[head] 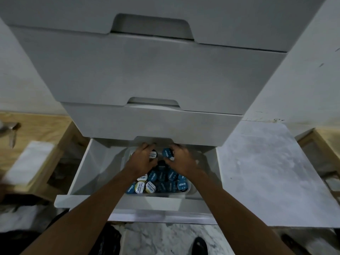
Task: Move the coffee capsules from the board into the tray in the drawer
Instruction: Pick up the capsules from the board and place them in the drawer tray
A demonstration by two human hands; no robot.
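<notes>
Both hands reach into the open bottom drawer [81, 173] of a white cabinet. My left hand [142, 159] grips a white-lidded coffee capsule [153, 154] at the far end of the clear tray [191, 189]. Beside it, my right hand [181, 159] grips a blue-lidded capsule [167, 153]. Several more capsules [161, 181], mostly blue-lidded with a few pale ones, lie packed in the near part of the tray. The far part of the tray is hidden by my hands and the drawer above.
Two shut drawers [150, 122] overhang the open one. A wooden board with a pale slab [31, 162] on it lies at the left, blurred. A grey-white surface [266, 172] sits at the right. A dark shoe [199, 245] shows on the marbled floor below.
</notes>
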